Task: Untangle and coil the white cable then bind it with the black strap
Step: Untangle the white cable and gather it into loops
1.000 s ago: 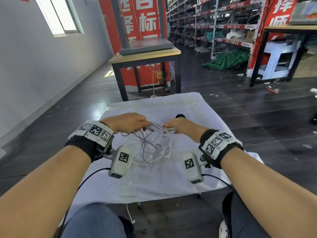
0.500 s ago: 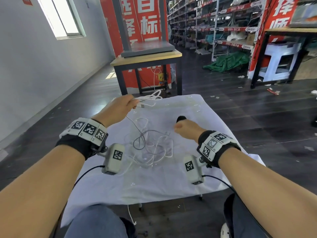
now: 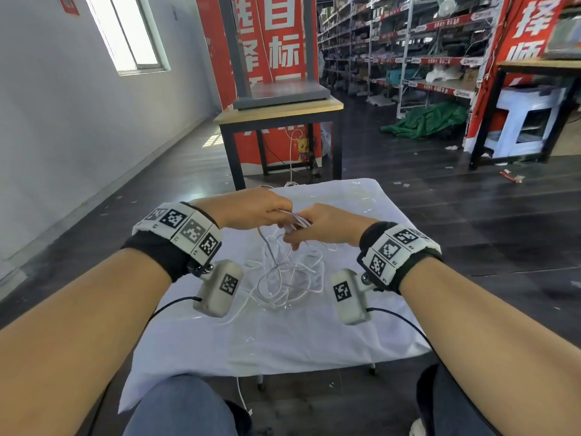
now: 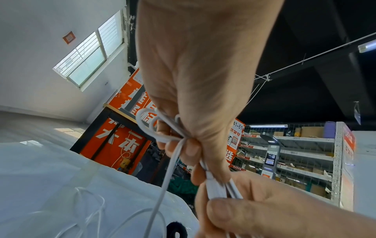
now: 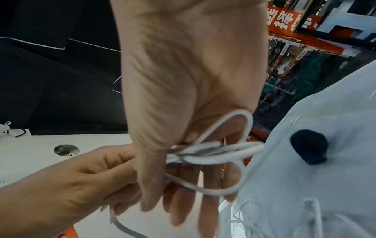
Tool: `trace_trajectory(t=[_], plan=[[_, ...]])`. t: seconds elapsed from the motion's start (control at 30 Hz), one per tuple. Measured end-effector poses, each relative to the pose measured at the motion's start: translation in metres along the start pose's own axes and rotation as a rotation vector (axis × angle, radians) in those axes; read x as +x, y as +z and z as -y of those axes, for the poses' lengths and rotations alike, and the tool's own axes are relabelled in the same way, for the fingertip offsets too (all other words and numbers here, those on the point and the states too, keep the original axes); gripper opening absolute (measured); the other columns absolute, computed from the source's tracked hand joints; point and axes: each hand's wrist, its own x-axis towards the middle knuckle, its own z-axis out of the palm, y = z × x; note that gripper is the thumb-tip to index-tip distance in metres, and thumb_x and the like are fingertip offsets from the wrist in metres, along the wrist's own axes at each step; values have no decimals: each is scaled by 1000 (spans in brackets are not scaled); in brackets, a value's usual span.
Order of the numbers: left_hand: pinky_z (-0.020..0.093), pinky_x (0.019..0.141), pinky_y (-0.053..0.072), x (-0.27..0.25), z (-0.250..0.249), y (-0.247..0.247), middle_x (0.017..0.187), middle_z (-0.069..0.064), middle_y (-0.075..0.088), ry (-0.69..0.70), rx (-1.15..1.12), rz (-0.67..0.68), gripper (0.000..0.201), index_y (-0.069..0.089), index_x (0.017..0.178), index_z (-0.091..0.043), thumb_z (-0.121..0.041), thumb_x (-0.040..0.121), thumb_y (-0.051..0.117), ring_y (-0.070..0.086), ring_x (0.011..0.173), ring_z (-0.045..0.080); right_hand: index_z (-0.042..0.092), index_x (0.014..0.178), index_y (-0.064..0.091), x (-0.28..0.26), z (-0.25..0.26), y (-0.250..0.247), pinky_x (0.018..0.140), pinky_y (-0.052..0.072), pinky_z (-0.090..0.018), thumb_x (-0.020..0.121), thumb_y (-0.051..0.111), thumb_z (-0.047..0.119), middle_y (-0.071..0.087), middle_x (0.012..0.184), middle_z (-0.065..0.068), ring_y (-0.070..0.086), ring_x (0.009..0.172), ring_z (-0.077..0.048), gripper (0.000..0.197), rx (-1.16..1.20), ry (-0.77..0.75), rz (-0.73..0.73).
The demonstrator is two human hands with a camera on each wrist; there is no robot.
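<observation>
Both hands meet above the table (image 3: 361,335), the left hand (image 3: 251,209) left of the right hand (image 3: 327,226). Cable (image 3: 283,278) loops lie on the table below them; the strap (image 5: 309,145) lies beyond.

Daylight enters from the window (image 3: 125,33) at ten o'clock; the shelves (image 3: 424,42) at one o'clock sit dimmer. Edges bend strongly. Wrist views look soft, their upper backgrounds dark.

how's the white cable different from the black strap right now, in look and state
The white cable is long and thin; the black strap is a short, dark, fuzzy bundle. The white cable is partly gathered into loops held by the left hand and right hand, the rest sprawling loose; the black strap lies untouched. The cable is partly lifted; the strap rests wholly on the white cloth. Both sit over that same cloth.
</observation>
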Motion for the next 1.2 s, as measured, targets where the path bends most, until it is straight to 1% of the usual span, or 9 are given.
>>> trace_trajectory(t=[0.13,0.2,0.33,0.47,0.6,0.83,0.97,1.13,1.2], plan=[[9,57,37,-2,5,2,65,-6,51,-40,-121,11,32,61,85,-12,-36,98,46,44,53,-2,12,82,54,-4,2,8,53,45,-15,96,51,17,61,68,-1,58,52,-6,16,174,36,56],[9,56,38,-3,7,5,65,-4,51,-80,-184,8,35,62,85,-10,-40,97,47,42,52,0,12,90,51,-6,4,9,49,40,-18,98,47,15,47,67,0,47,48,-8,10,233,45,73],[10,47,34,-5,4,12,65,-1,54,-165,-324,1,38,62,88,-9,-44,94,51,40,48,2,13,89,50,-7,6,9,40,28,-16,100,44,34,33,61,2,28,41,-6,24,186,86,67],[19,66,46,-6,5,21,90,5,69,-259,-691,-147,30,56,110,-19,-42,91,56,59,74,13,14,76,45,-1,1,12,42,26,-19,101,39,38,31,58,2,26,44,-9,35,260,131,14],[23,78,53,-10,13,26,114,7,67,-378,-1129,-305,48,42,130,-23,-33,89,63,68,97,18,14,77,43,-4,-12,11,43,24,-19,102,35,36,31,59,2,27,45,-10,35,396,174,-51],[20,64,44,-3,5,38,98,5,75,-410,-1281,-189,66,36,137,-35,-13,84,70,64,72,10,13,78,44,-5,-17,10,40,28,-16,102,35,35,32,58,2,28,43,-8,35,491,142,-187],[21,59,42,6,4,40,81,3,68,-481,-1159,-201,57,43,133,-27,-12,85,70,50,64,11,13,78,44,-8,-16,10,42,28,-18,102,35,36,32,59,1,28,46,-10,35,497,150,-221],[30,63,45,10,11,40,98,7,59,-526,-282,-381,27,47,124,-18,-19,97,45,54,73,19,12,76,43,-10,-22,14,39,28,-16,102,34,35,33,58,2,29,41,-7,36,484,194,-232],[30,61,40,8,21,40,101,7,56,-564,-91,-475,21,50,115,-19,-18,97,39,55,75,22,13,75,43,-12,-26,13,38,28,-16,102,34,35,34,57,1,29,42,-9,36,486,227,-270]])
